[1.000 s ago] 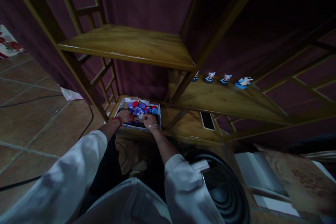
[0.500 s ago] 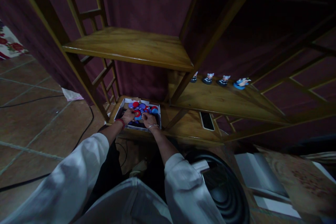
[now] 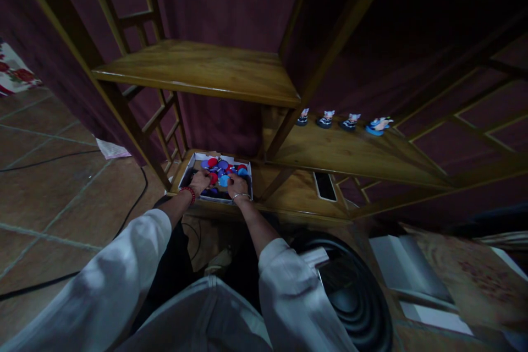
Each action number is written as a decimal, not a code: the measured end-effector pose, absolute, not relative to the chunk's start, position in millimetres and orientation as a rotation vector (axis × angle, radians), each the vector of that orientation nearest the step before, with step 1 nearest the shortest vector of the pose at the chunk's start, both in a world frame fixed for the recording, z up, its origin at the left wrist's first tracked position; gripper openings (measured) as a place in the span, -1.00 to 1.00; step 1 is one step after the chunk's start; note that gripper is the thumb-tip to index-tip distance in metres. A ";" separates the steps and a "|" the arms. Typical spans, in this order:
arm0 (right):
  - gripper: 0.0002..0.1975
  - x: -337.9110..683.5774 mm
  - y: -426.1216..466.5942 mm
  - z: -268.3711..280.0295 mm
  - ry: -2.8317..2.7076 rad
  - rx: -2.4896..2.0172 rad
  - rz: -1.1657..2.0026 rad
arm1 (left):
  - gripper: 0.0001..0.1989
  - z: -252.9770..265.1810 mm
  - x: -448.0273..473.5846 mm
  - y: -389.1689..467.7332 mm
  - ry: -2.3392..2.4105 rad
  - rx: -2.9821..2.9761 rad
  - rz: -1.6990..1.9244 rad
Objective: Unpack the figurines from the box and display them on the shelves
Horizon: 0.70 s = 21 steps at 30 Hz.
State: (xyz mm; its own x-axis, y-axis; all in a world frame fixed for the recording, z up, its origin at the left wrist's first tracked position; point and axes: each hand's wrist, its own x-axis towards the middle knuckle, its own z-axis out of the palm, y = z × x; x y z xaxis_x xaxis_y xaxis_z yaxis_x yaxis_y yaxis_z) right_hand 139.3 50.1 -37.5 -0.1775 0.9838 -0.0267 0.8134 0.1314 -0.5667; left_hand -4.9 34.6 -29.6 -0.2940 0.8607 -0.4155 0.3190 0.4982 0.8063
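Note:
A shallow white-walled box point(image 3: 253, 190) on the low shelf holds several round red, blue and purple pieces. Both my hands reach into it. My left hand point(image 3: 199, 182), with a red bead bracelet, has its fingers closed on the edge of a round red disc point(image 3: 213, 178). Close beside that, my right hand point(image 3: 238, 185), wearing a thin silver bracelet, pinches a round light blue disc point(image 3: 224, 180). The two discs lie side by side between my hands. What the discs belong to is too small to tell. More purple discs point(image 3: 223, 165) lie behind them.
Wooden shelf boards point(image 3: 198, 69) overhang the box, with a slanting post point(image 3: 284, 135) at its right. Several small figurines point(image 3: 325, 119) stand on the right shelf. A phone point(image 3: 325, 186) lies on the lower board. A black ridged round object point(image 3: 350, 297) stands by my right arm.
The red and light blue discs, overlapping before, now sit apart side by side. My right hand has shifted slightly, its fingers now on the blue disc. The view has tilted a little.

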 end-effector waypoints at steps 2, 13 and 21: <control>-0.70 139.5 49.3 -36.8 -2.047 -1.757 0.649 | -0.79 -29.7 -5.4 34.4 1.858 1.038 0.726; -0.69 138.8 50.1 -37.1 -1.963 -1.734 0.606 | -0.71 -30.3 -6.7 33.2 1.927 1.095 0.653; -0.59 139.8 48.2 -32.9 -1.904 -1.772 0.617 | -0.67 -28.3 -12.2 34.5 2.072 1.165 0.607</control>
State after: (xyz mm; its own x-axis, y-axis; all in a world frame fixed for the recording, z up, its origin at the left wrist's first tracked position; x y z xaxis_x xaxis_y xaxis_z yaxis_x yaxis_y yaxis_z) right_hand 139.8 48.2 -32.9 -0.0607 0.9976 0.0322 0.7891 0.0677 -0.6106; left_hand -12.2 34.5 -28.3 -0.3728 0.8681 -0.3278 0.5537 0.4916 0.6721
